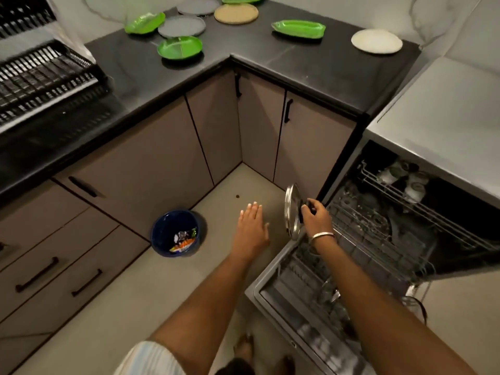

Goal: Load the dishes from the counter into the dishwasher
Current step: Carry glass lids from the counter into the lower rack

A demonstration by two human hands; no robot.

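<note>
Nearest to you, the pulled-out lower wire rack (311, 282) of the open stainless dishwasher (433, 117) already carried some items, though they were too blurred to count. Just beyond it, your right hand (315, 215) pinched the black knob of a round glass lid with a steel rim (292, 212), held on edge above the rack's far corner and judged to be on its way in. Your left hand (253, 226) hovered beside it over the floor, fingers straight and together, holding nothing. Further in, the upper wire rack (422, 201) held what looked like a few pale cups.

Well beyond, the black stone counter (311, 66) showed most of the job as still waiting. You had eight dishes left there: four bright green plastic trays (180, 47), two grey round plates (181, 26), one tan round plate (236, 13) and one white round plate (376, 41). The black dish rack (46, 77) at the left appeared unused.
</note>
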